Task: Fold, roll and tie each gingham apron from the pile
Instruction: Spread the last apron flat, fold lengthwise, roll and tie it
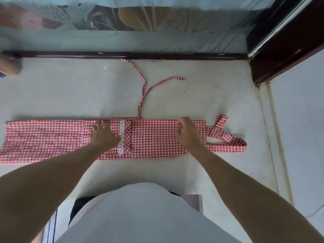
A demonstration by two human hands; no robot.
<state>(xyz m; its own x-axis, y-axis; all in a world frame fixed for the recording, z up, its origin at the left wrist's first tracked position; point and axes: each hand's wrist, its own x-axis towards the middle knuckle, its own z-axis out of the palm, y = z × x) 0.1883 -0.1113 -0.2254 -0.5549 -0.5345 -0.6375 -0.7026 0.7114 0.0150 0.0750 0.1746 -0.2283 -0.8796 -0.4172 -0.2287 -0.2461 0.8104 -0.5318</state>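
White shirt [147, 216]; hands [103, 135] [188, 132] press long folded gingham apron [152, 139].

The apron [154, 137] is red-and-white gingham all over, ties [145, 88] and neck loop [226, 137] included, with a strip of white lace trim [121, 135] running across the pocket. It's on a pale off-white speckled counter [70, 95] with a dark reddish-brown ledge [122, 55] along the back. The person's top [149, 216] is plain light grey-white.

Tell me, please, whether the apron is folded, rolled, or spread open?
Folded, not rolled: the apron lies flat as a long narrow strip, layers overlapping at the lace trim, its ties loose on the counter.
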